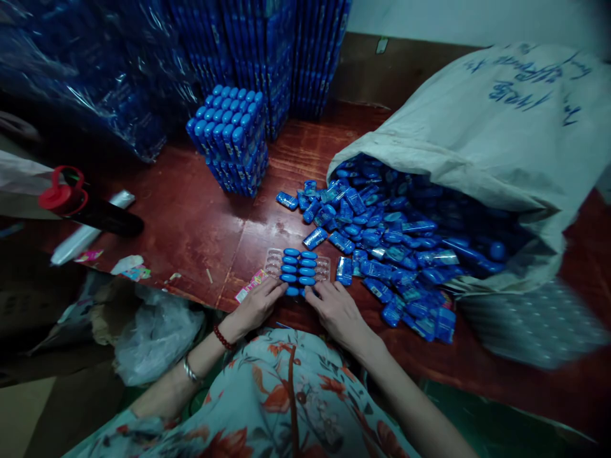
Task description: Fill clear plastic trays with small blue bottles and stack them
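Clear tray (273,262) at near edge of table (191,245), between both hands. Blue pieces (308,263) in its middle, two columns running near-far, long axes left-right. Left hand (255,305) at near-left corner, right hand (337,312) near-right; fingers bent, grip unclear. Sack (477,140), far right, spills wrapped blue packs (344,270) toward tray.

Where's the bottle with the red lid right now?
In the head view, the bottle is on the table, over on the left side, right beside the long, pale roll.
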Demonstrator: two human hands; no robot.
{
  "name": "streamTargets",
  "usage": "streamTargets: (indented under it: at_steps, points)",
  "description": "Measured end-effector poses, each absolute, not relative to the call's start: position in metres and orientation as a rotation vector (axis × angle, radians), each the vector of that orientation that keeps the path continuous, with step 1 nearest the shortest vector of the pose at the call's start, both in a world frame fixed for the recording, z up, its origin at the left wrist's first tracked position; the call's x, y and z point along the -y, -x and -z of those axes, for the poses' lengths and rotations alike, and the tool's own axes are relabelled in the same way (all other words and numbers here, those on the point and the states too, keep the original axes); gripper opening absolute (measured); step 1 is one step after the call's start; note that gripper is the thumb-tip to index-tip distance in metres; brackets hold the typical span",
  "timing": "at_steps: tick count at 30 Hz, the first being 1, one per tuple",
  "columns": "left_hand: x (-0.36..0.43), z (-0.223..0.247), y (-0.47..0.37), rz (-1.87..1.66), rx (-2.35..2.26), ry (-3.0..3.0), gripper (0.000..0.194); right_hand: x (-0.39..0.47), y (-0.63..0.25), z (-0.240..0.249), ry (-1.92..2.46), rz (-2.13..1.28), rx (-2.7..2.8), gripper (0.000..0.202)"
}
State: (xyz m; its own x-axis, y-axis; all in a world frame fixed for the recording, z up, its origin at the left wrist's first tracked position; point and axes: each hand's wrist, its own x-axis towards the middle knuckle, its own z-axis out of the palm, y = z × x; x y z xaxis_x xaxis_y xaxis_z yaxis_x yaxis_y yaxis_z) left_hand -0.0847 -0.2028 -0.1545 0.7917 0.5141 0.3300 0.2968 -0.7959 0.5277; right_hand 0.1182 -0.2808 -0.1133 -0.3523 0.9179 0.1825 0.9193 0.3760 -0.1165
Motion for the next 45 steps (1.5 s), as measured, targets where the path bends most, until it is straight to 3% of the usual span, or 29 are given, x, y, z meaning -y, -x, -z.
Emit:
streamTargets:
  at_steps: [15, 19, 22, 25, 29, 33, 37, 42, 45]
  points:
    - [0.196, 0.166, 0.085, -0.619, -0.680, -2.523, 0.026, 0.290, -0.123, 0.129, 1.655, -0.019, 2.176, 0.026]
    - [0.182, 0.142, 0.091, -0.752, -0.834, -2.430, 0.024, 0.305, -0.153, 0.139, 1.833, -0.057, 1.886, 0.037]
    - [0.151, 0.121, 0.071, -0.826, -1.055, -2.194, 0.024, 0.304, -0.173, 0.141, 2.119, -0.121, 2.002, 0.057]
    - [0.110, 0.114, 0.021, -0.546, -0.961, -2.229, 0.027, 0.291, -0.178, 0.142, 2.271, -0.119, 2.216, 0.066]
    - [0.073, 0.122, -0.050, -0.035, -0.775, -2.454, 0.024, 0.276, -0.173, 0.143, 2.289, -0.083, 2.274, 0.048]
    - [0.067, 0.130, -0.078, 0.015, -0.767, -2.466, 0.018, 0.282, -0.174, 0.151, 2.177, -0.109, 2.009, 0.049]
    - [0.065, 0.125, -0.049, -0.091, -0.774, -2.410, 0.019, 0.304, -0.175, 0.158, 2.000, -0.337, 1.429, 0.046]
    - [0.085, 0.116, 0.033, -0.777, -0.995, -1.767, 0.019, 0.330, -0.163, 0.153, 1.693, -0.874, 0.756, 0.049]
    - [0.117, 0.115, 0.079, -0.959, -1.218, -1.333, 0.027, 0.336, -0.153, 0.149, 1.574, -1.085, 0.598, 0.050]
